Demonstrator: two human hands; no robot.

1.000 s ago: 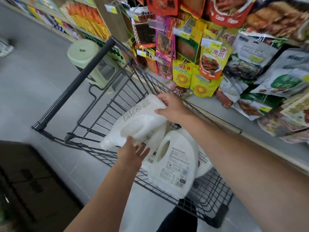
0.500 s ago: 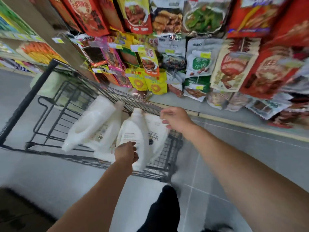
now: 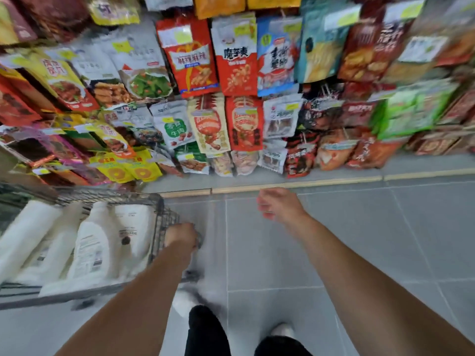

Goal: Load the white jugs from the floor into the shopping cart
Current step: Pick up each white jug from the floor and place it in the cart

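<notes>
At the lower left of the frame, a wire shopping cart [image 3: 159, 227] stands on a grey tiled floor [image 3: 359, 253] with several white jugs [image 3: 92, 245] lying packed side by side in its basket, their printed labels facing up. The picture is smeared by motion, so the exact number of jugs cannot be told; at least four white shapes show between the frame's left edge and the cart's right-hand mesh wall.

The person's left hand [image 3: 181, 236] sits at the cart's right end, just right of the mesh wall, fingers curled downward. Whether it grips the wire or only rests against it cannot be told through the blur.

The right hand [image 3: 279, 205] hangs in the air at centre frame, over bare floor tiles and well apart from the cart. Its fingers are loosely bent and hold nothing.

Across the whole upper half of the frame, hanging snack packets [image 3: 236, 119] in red, yellow, green and white crowd a shelf display, reaching down to a pale floor strip. At the bottom centre, dark trouser legs [image 3: 205, 330] and light-coloured shoes [image 3: 282, 330] show between the two bare forearms.
</notes>
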